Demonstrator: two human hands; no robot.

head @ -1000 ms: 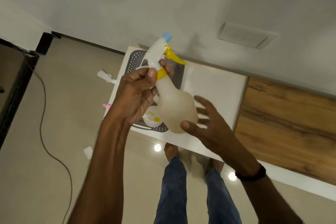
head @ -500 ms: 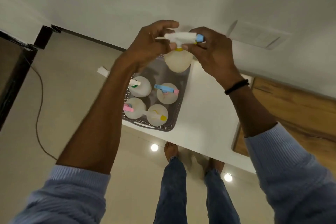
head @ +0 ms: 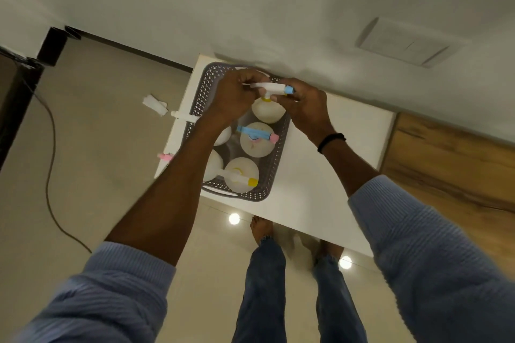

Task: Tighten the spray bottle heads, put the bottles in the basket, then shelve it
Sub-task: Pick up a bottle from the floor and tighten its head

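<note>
The white tabletop (head: 320, 175) carries everything, and it runs out from the wall toward the person's feet. The grey perforated basket (head: 278, 153) sits along the tabletop's left edge, reaching from the far left corner most of the way to the near edge, probably so that it is within easy reach of both arms and can be lifted off by its end handle once full.

Inside the basket stand several translucent spray bottles, seen from above. One with a blue head (head: 257, 133) is in the middle of the right-hand row, and one with a yellow-tipped head (head: 242, 175) stands at the near end; others on the left side are largely hidden by the forearm. They stand upright and close together, which keeps them from tipping.

At the basket's far end the bottle in hand (head: 267, 111) is going in bottom first. The left hand (head: 234, 95) and right hand (head: 303, 106) meet over its white head with blue nozzle (head: 271, 88), fingers closed around that head from both sides, most likely to steer the bottle straight down into the last free spot. Shelving the basket remains.
</note>
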